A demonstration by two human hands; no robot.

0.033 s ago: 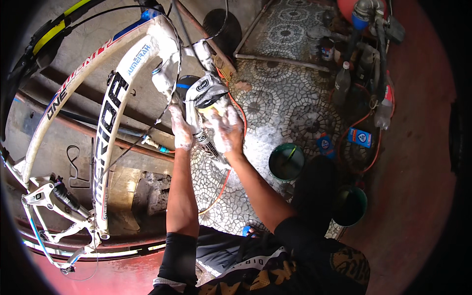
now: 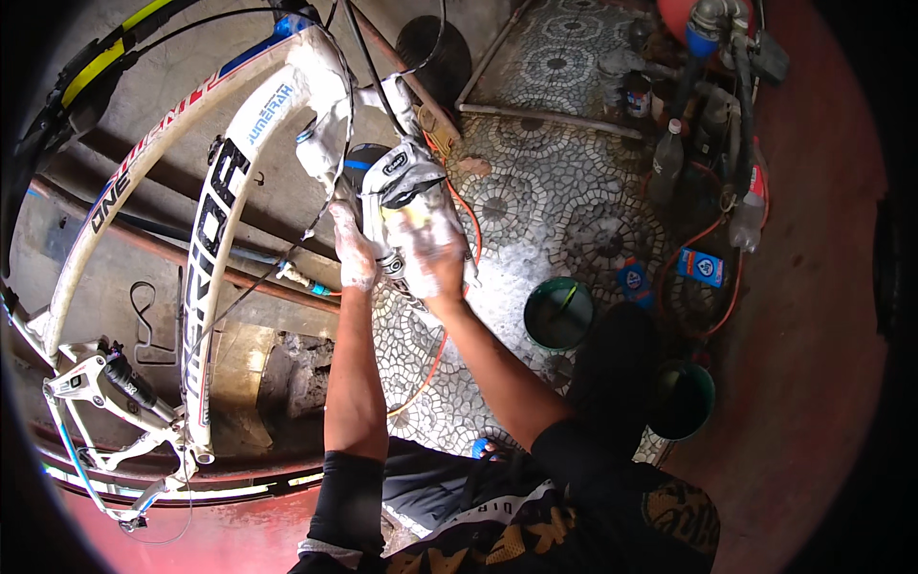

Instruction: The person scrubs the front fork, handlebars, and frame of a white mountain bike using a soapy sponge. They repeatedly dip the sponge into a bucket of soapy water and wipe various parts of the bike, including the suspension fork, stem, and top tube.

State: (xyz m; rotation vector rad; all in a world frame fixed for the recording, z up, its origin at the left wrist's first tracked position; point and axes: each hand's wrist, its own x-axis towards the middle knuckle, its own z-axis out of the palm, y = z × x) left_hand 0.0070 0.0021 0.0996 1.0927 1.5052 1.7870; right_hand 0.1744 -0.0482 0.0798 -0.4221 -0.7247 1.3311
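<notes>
White metal bicycle frame with black, red and blue lettering [image 2: 218,230] fills the left, from eight to eleven o'clock, with no wheels in its visible parts. At half past eight its slim black rear shock absorber [image 2: 132,383] and the tubes around it show no thick lather, so that end seems either unsoaped or already rinsed; which cannot be told. Near eleven o'clock, foam coats the front joint of the frame. At ten o'clock, the person's suds-covered left hand [image 2: 354,253] points toward twelve, its fingers close together along the near side of the white suspension fork with black markings [image 2: 394,170]; whether they curl around it is hidden. That fork, at eleven o'clock, carries plenty of foam, so soaping looks well advanced here, with rinsing apparently still left. Just right of it, the foamy right hand [image 2: 435,258] lies against the fork, too blurred to tell whether its fingers are spread or pinching anything. Rightward, white suds [image 2: 507,282] cover the patterned stone floor. A round green plastic bucket of cloudy liquid [image 2: 558,349] stands between three and four o'clock, a second, darker green bucket [image 2: 711,404] at four, and a small blue packet [image 2: 700,268] at three.
</notes>
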